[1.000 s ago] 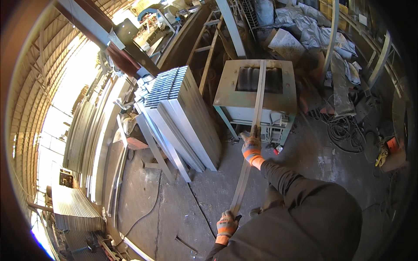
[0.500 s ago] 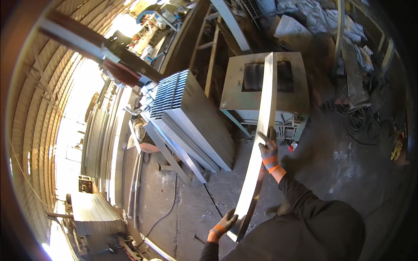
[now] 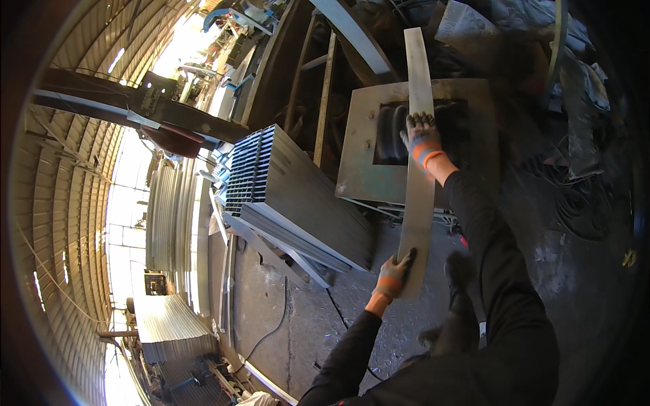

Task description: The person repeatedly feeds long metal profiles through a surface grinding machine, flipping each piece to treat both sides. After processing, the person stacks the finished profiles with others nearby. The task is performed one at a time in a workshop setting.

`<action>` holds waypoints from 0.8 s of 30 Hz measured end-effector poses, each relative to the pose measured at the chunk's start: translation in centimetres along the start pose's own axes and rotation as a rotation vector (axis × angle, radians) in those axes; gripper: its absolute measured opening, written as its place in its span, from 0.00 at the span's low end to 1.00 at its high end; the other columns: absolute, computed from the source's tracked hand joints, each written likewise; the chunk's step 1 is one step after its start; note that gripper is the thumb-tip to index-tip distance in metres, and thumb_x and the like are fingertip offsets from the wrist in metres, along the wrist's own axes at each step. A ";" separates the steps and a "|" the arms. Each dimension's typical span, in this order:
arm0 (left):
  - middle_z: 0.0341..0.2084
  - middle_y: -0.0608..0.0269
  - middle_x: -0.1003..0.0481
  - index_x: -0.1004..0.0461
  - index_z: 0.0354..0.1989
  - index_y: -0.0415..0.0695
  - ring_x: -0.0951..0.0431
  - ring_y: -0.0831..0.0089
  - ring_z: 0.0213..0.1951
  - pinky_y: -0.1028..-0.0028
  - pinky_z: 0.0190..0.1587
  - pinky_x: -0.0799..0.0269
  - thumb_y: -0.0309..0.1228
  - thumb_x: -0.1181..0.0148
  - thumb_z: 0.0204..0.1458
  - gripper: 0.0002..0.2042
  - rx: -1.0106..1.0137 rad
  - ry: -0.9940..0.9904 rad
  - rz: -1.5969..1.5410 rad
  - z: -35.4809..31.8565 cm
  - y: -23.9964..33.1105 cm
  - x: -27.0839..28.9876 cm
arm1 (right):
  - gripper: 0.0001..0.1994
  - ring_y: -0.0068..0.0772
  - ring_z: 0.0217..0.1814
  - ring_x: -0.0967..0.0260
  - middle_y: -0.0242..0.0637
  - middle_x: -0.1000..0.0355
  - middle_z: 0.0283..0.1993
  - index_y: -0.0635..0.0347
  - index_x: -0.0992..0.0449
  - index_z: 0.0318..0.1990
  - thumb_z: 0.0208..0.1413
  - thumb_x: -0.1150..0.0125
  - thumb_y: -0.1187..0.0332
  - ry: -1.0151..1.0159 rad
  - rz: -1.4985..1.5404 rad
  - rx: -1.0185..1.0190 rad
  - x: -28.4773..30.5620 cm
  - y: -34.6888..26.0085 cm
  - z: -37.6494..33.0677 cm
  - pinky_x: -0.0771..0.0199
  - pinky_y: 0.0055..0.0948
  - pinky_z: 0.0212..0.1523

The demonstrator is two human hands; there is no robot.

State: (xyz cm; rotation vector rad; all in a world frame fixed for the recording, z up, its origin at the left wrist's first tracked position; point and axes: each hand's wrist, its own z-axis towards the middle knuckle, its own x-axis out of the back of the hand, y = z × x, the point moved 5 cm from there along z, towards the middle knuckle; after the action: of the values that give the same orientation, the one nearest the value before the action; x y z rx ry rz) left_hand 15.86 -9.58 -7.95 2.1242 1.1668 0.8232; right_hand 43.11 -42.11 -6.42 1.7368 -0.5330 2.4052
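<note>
Under the arched workshop roof, we have now pushed the long metal strip (image 3: 418, 162) further over the green machine table (image 3: 359, 169), our right hand (image 3: 421, 137) clasping its middle and our left hand (image 3: 394, 274) gripping its near end.

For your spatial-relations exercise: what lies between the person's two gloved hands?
In the head view, only the long metal strip spans from left hand to right hand.

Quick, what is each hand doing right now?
Left hand: closed on the near end of the long metal strip.
Right hand: gripping the same strip farther up.
</note>
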 end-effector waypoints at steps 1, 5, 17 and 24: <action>0.41 0.60 0.12 0.15 0.57 0.35 0.14 0.72 0.39 0.68 0.44 0.18 0.61 0.29 0.68 0.34 0.011 -0.018 -0.020 1.5 1.7 -0.6 | 0.35 0.60 0.85 0.34 0.54 0.28 0.81 0.62 0.25 0.77 0.76 0.46 0.43 0.091 0.025 0.016 -0.4 1.0 1.8 0.46 0.58 0.88; 0.41 0.61 0.13 0.15 0.57 0.36 0.14 0.72 0.38 0.67 0.43 0.17 0.62 0.28 0.67 0.34 0.048 -0.055 -0.042 4.3 5.5 -2.6 | 0.35 0.57 0.86 0.35 0.52 0.29 0.82 0.61 0.24 0.77 0.77 0.47 0.43 0.148 0.007 0.014 -1.8 4.0 5.2 0.48 0.58 0.89; 0.44 0.49 0.11 0.16 0.61 0.35 0.11 0.65 0.45 0.63 0.49 0.17 0.64 0.33 0.68 0.37 -0.003 -0.037 0.212 -10.4 -6.5 2.3 | 0.31 0.58 0.84 0.34 0.55 0.27 0.79 0.66 0.23 0.75 0.76 0.42 0.51 0.189 0.125 0.021 7.3 -2.1 -13.7 0.47 0.57 0.89; 0.49 0.51 0.11 0.17 0.65 0.38 0.11 0.63 0.50 0.62 0.53 0.17 0.66 0.34 0.67 0.39 0.058 -0.090 0.186 -25.3 -17.6 6.0 | 0.34 0.62 0.87 0.41 0.54 0.31 0.82 0.67 0.25 0.76 0.73 0.37 0.50 0.120 0.097 0.063 13.0 -8.8 -30.9 0.55 0.59 0.91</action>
State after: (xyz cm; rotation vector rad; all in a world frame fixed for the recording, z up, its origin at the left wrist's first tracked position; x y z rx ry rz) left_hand -9.42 8.41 -2.98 2.3186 0.9687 0.7740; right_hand 13.84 -24.29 -0.91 1.6115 -0.5429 2.5999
